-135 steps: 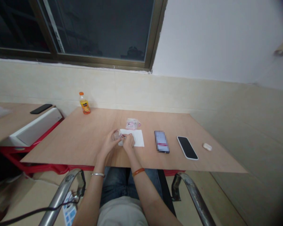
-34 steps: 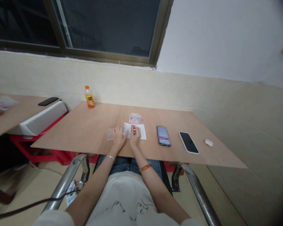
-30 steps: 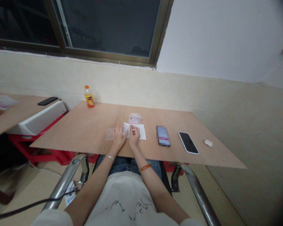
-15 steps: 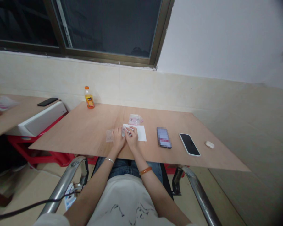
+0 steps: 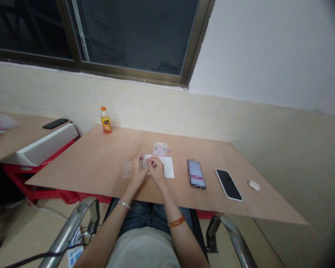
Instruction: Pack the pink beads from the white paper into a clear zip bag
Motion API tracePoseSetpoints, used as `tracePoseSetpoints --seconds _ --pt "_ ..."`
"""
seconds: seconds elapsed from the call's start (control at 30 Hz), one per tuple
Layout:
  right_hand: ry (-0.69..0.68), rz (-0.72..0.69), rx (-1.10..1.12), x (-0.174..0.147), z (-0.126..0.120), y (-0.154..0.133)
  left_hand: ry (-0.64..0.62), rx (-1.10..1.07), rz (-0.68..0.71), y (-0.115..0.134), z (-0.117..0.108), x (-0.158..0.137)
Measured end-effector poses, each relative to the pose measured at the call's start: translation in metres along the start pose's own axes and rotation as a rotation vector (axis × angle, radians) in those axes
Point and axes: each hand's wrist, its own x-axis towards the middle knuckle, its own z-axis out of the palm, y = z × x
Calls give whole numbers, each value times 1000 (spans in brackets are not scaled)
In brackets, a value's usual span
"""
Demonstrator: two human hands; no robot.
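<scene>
Both hands meet over the left part of a white sheet of paper point(image 5: 168, 169). My left hand point(image 5: 138, 170) is closed on a small clear plastic bag point(image 5: 144, 161), which shows above its fingers. Close against it, my right hand point(image 5: 158, 170) has thumb and fingers pinched together at the bag's right side; whether it grips the plastic or a tiny item is too small to make out. A flat clear plastic piece point(image 5: 127, 169) lies on the table just left of my left hand. Beyond the paper rests another clear bag with pinkish contents point(image 5: 161, 149).
On the wooden table point(image 5: 86, 163), a phone with a blurred screen point(image 5: 196, 174), a white-edged phone point(image 5: 229, 184) and a small white case point(image 5: 254, 185) lie to the right. An orange drink bottle point(image 5: 106, 121) stands at the back left. Metal armrests point(image 5: 69, 230) flank me.
The view has tilted slightly, so the table sits lower in the picture. More of the clear bag shows above my left hand; both hands stay together over the paper.
</scene>
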Motion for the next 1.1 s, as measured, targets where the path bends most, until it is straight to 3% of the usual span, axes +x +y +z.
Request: tracePoseSetpoints --seconds 0.13,0.27,0.5,0.63,0.8,0.97,1.1 --pt "-67 54 89 29 -27 -22 -196 -400 -123 30 -12 28" --pt "-122 41 172 66 -59 -46 -337 -586 -137 68 -26 67" --pt "-140 71 338 126 -105 -86 -407 -551 161 126 -32 134" --pt "-175 75 334 143 -124 -93 -350 -556 231 145 -27 151" --pt "-196 11 261 158 -134 -92 -289 -595 216 155 -7 160" --pt "-165 -66 198 188 -147 -110 -86 -501 304 182 12 176" --pt "-131 -154 110 214 -170 -134 -109 -460 431 210 9 199"
